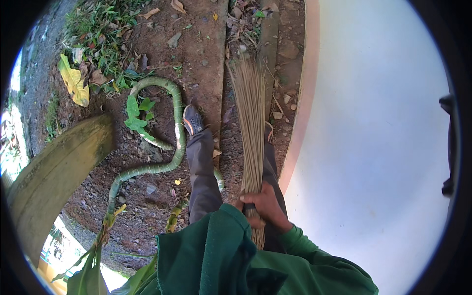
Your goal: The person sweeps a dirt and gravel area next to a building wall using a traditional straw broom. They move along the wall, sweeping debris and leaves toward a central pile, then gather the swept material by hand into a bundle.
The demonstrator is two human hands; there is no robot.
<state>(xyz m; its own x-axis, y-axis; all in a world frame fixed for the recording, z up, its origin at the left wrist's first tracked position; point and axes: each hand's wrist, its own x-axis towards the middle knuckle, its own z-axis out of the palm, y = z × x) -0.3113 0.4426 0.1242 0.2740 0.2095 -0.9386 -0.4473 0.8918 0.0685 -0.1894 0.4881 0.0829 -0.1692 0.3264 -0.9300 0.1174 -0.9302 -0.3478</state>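
Observation:
A stick broom [252, 121] of thin brown ribs stands in front of me, its bristle ends pointing away along the ground strip. My right hand [267, 206] grips it near the dark binding band [250, 207], with the thumb across the front. On the other side, my left hand [239, 203] is also at the bound handle; green cloth [206, 250] covers most of it, and its fingers seem wrapped around the sticks. The butt of the handle shows below both hands.
A white wall [368, 110] with a pink base band [311, 55] rises on the right. On the left, a curved green plant stem [179, 121] lies by my shoe [193, 120], near a concrete post [62, 158]. Fallen leaves fill the channel [241, 25] ahead.

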